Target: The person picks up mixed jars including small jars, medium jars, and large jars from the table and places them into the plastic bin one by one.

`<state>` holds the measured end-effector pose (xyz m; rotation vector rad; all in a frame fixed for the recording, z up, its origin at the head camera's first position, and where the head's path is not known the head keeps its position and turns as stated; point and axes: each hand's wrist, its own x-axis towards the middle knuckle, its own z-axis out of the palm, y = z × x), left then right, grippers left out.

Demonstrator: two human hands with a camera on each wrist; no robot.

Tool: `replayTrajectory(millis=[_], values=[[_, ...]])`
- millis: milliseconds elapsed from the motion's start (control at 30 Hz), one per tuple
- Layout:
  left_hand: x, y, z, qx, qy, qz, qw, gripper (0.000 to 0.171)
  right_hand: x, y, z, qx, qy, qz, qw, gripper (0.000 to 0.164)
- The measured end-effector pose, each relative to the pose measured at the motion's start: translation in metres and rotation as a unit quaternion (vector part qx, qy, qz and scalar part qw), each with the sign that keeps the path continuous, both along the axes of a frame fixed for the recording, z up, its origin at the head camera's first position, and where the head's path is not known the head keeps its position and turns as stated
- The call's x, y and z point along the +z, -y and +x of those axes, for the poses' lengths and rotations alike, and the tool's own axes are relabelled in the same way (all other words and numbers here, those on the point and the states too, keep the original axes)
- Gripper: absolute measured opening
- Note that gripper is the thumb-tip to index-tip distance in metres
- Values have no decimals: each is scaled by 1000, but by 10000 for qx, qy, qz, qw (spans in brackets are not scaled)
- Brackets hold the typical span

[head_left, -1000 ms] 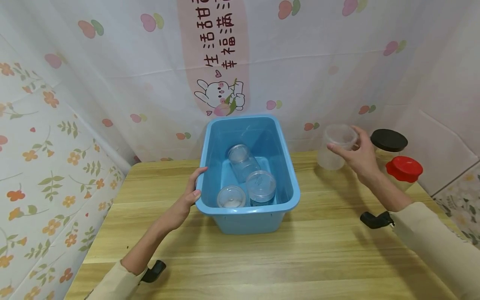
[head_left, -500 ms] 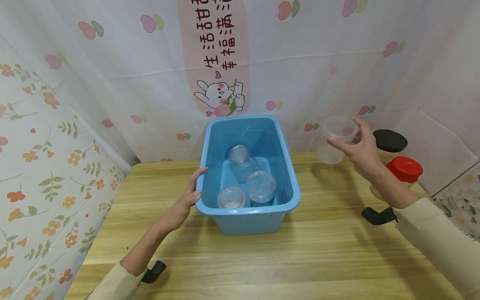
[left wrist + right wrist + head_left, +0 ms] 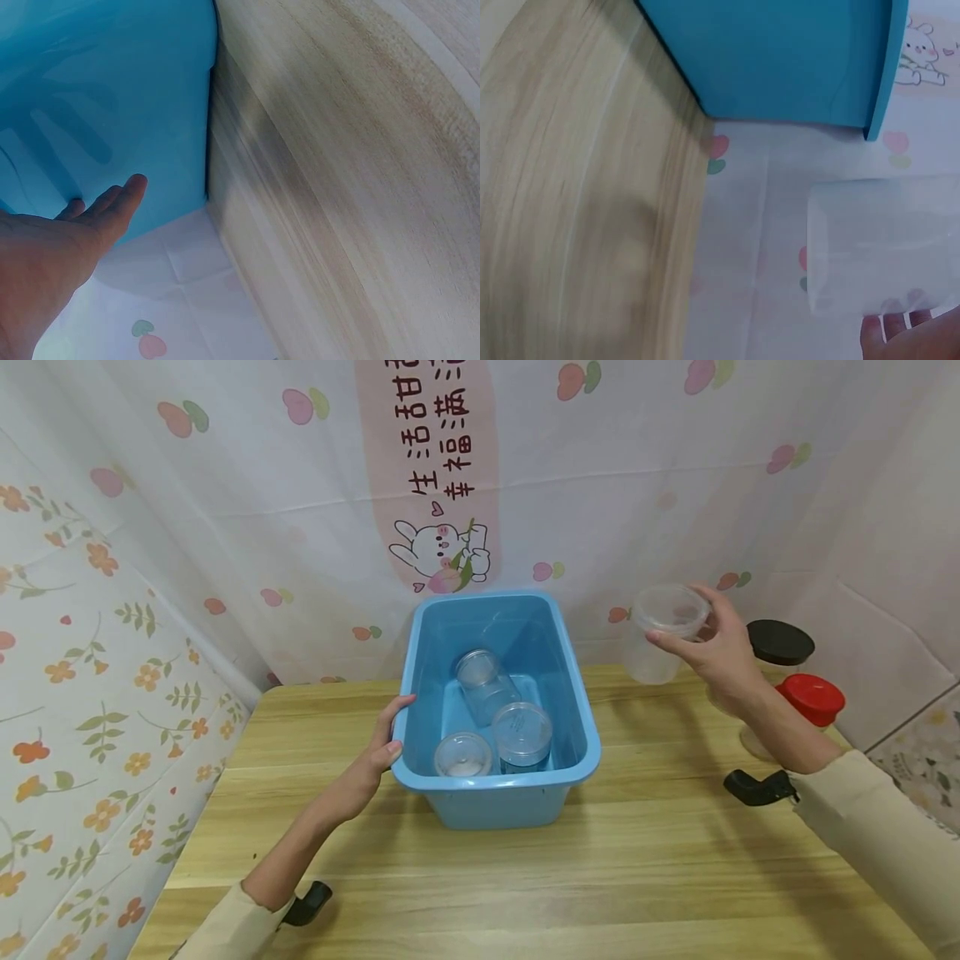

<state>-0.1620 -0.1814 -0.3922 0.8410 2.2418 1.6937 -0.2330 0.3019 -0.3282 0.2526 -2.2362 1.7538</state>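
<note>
My right hand holds an upright, frosted clear plastic jar near its mouth, thumb on the near side and fingers round the far side. The jar is lifted off the wooden table, and its smooth side fills the right of the right wrist view, with fingertips against it. My left hand rests at the left rim of a blue plastic tub, its fingers fairly straight along the outer wall. Inside the tub are a clear jar lying tilted and two upright lidded jars.
To the right, partly behind my right forearm, stand a jar with a black lid and one with a red lid. A patterned curtain hangs right behind the wooden table and along both sides.
My right hand has raised the clear jar off the table and shifted it slightly left. My left hand and the tub have stayed put.
</note>
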Motion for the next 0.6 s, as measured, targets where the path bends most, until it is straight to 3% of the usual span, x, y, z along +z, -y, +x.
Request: replayTrajectory(millis=[100, 600], values=[[0, 0, 0, 25, 4, -22, 10000, 60, 4, 3, 0, -28, 78, 314, 9995, 77], [-1, 0, 0, 25, 48, -20, 10000, 60, 22, 19, 5, 249, 255, 840, 9958, 79]])
